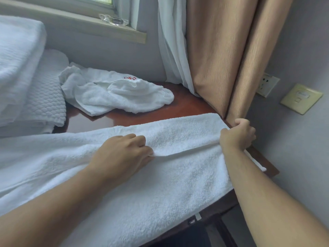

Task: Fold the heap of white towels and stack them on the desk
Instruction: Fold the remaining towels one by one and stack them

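Observation:
A large white towel [178,175] lies spread lengthwise across the dark wooden desk [178,107], its near edge hanging over the front. My left hand [122,154] pinches a fold of this towel near its middle. My right hand [236,134] grips the towel's right end at the desk's right edge, beside the curtain. A crumpled white towel [115,93] with a red embroidered mark lies farther back on the desk. At the left stands a stack of folded white towels [19,68], with a quilted one [46,104] low in it.
Tan curtains [231,59] and a white sheer hang at the desk's back right corner. A wall socket [267,84] and a switch plate [300,100] are on the right wall. A glass ashtray [114,19] sits on the window sill.

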The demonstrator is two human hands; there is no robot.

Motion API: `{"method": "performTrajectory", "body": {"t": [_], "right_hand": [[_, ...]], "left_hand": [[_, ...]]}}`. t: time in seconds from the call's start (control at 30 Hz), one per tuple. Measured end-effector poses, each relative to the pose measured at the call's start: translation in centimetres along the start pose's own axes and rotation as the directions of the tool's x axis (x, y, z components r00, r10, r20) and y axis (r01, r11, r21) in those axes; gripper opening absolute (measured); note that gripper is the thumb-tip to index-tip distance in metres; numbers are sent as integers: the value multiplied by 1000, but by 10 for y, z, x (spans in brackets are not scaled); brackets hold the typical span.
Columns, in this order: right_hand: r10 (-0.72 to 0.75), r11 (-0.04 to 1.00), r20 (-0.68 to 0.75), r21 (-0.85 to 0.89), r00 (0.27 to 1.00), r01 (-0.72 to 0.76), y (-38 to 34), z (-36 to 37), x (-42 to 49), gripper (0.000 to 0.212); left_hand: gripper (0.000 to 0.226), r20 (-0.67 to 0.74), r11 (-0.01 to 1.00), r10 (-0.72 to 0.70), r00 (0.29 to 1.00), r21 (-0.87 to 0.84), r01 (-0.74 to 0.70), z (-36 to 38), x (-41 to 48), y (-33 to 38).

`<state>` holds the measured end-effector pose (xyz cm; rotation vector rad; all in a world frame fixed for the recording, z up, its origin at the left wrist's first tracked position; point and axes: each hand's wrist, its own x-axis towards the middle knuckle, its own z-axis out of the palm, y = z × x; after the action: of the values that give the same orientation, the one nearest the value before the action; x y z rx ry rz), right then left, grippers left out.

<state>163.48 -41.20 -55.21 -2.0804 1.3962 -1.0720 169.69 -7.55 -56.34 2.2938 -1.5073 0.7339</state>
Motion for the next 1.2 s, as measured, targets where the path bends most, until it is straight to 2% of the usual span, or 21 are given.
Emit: {"method": "performTrajectory", "body": {"t": [0.07, 0.1, 0.13, 0.2, 0.23, 0.27, 0.33, 0.4, 0.47, 0.5, 0.57, 0.63, 0.7, 0.73, 0.8, 0.87, 0.9, 0.97, 1.03, 1.13, 1.2], "right_hand": [[-190, 945, 25, -266, 981, 190, -12, -2, -10, 35], [-274, 922, 120, -250, 954, 296, -20, -1, -18, 29], [-323, 915, 269, -154, 907, 372, -29, 2, -29, 28], [-353, 881, 597, -47, 720, 470, -41, 14, -57, 50], [-349, 830, 683, -93, 642, 551, -44, 20, -69, 62], [-355, 770, 712, -145, 606, 621, -45, 25, -79, 69], [-332, 722, 717, -225, 613, 654, -51, 27, -89, 73], [-229, 722, 724, -322, 650, 612, -61, 24, -93, 69], [-161, 710, 717, -393, 678, 584, -81, 18, -106, 60], [-202, 701, 723, -365, 661, 613, -93, 16, -120, 56], [-406, 687, 751, -125, 520, 716, -114, 11, -163, 51], [-579, 640, 760, 199, 296, 742, -130, 2, -216, 53], [-681, 522, 727, 404, 83, 752, -137, -7, -264, 60], [-723, 448, 691, 466, 2, 763, -139, -10, -283, 63], [-796, 324, 600, 533, -80, 781, -143, -12, -308, 67], [-844, 271, 529, 566, -91, 779, -146, -13, -319, 62], [-855, 261, 510, 575, -90, 775, -147, -12, -323, 57], [-854, 256, 512, 562, -88, 787, -148, -10, -325, 47], [-849, 272, 524, 542, -67, 795, -148, -9, -324, 43], [-868, 290, 496, 495, 8, 819, -148, -9, -316, 41], [-876, 314, 478, 454, 70, 833, -149, -10, -306, 40]], "left_hand": [[17, 39, 998, -8, 999, 62, 5, 0, -1, 2], [7, 61, 994, -24, 998, 111, 17, -1, -1, 4], [11, 69, 986, -65, 995, 156, 54, -2, -2, 4], [35, 112, 959, -199, 974, 226, 170, -10, -6, 1], [44, 147, 938, -279, 949, 252, 236, -18, -10, -3], [47, 194, 912, -358, 913, 280, 299, -26, -17, -8], [41, 272, 857, -492, 827, 315, 407, -42, -36, -22], [37, 301, 812, -569, 765, 353, 465, -62, -62, -36], [38, 281, 777, -620, 733, 350, 523, -82, -89, -48], [40, 265, 761, -639, 722, 349, 546, -89, -101, -53], [43, 245, 727, -679, 692, 352, 589, -102, -120, -59], [48, 194, 637, -768, 610, 336, 694, -113, -142, -63], [54, 73, 473, -878, 474, 296, 830, -124, -168, -67], [54, -8, 389, -914, 407, 275, 879, -130, -182, -68], [55, -93, 221, -965, 245, 218, 951, -143, -207, -71], [60, -54, 90, -994, 100, 160, 983, -152, -222, -76], [60, -23, 61, -998, 66, 156, 986, -156, -225, -80], [55, 20, 58, -998, 56, 128, 990, -162, -226, -90], [51, 63, 49, -997, 48, 7, 999, -169, -222, -99], [44, 95, 14, -995, 26, -134, 991, -173, -213, -110], [38, 74, 50, -995, 64, -175, 983, -172, -208, -117]]}}
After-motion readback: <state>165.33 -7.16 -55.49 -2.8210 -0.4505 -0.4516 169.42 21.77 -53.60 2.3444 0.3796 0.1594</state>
